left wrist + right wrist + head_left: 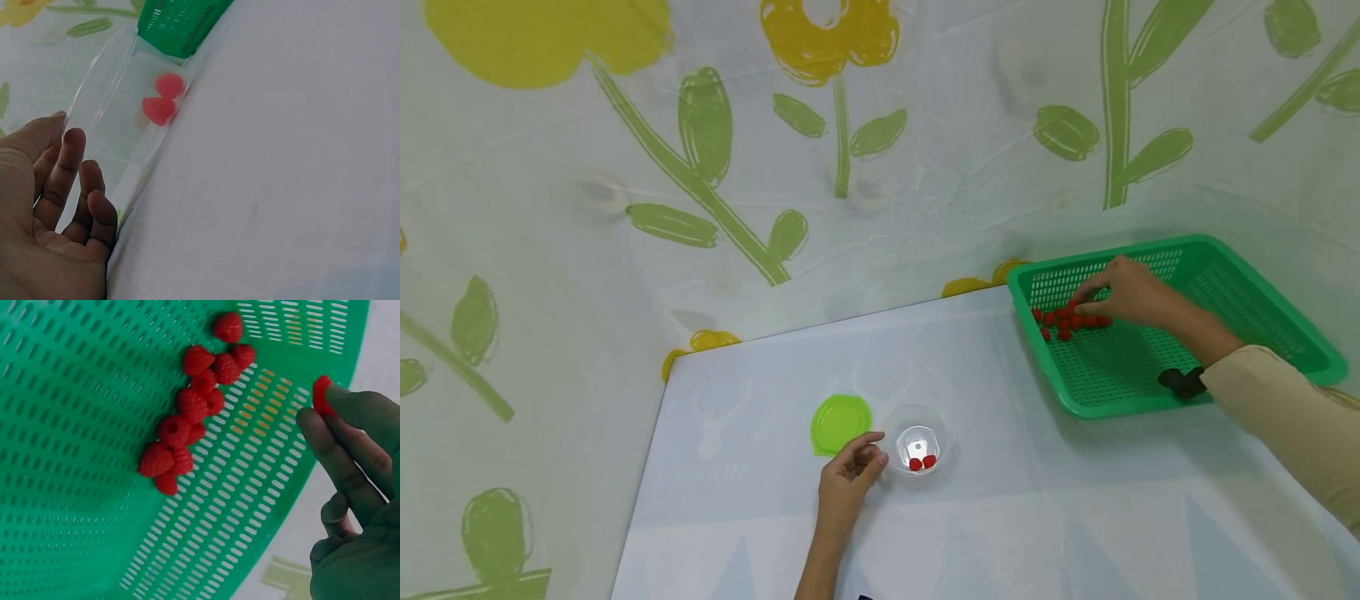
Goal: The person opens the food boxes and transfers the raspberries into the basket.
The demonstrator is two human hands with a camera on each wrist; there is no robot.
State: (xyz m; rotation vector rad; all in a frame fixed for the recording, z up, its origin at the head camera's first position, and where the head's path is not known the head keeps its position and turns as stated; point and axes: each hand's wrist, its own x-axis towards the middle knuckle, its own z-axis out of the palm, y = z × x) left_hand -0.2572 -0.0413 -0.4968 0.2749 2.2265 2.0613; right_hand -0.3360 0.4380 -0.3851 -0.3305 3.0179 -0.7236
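Observation:
My right hand (1131, 292) is over the left part of a green plastic basket (1052, 375), its thumb and fingers pinching a raspberry (322, 395). Below it, several raspberries (192, 405) lie bunched along the basket's side. My left hand (848, 479) is beside a clear plastic bowl (946, 437), fingers loosely bent and fingertips right at the rim. Two raspberries (164, 100) lie at the bottom of that bowl. A bright green lid (841, 423) lies flat on the table, just beyond the left hand.
A black object (1182, 383) is at the basket's near side, partly hidden by the right sleeve (1285, 425). The white table (760, 492) meets a flower-printed cloth wall (880, 242) at the back and left. The basket stands at the table's back right.

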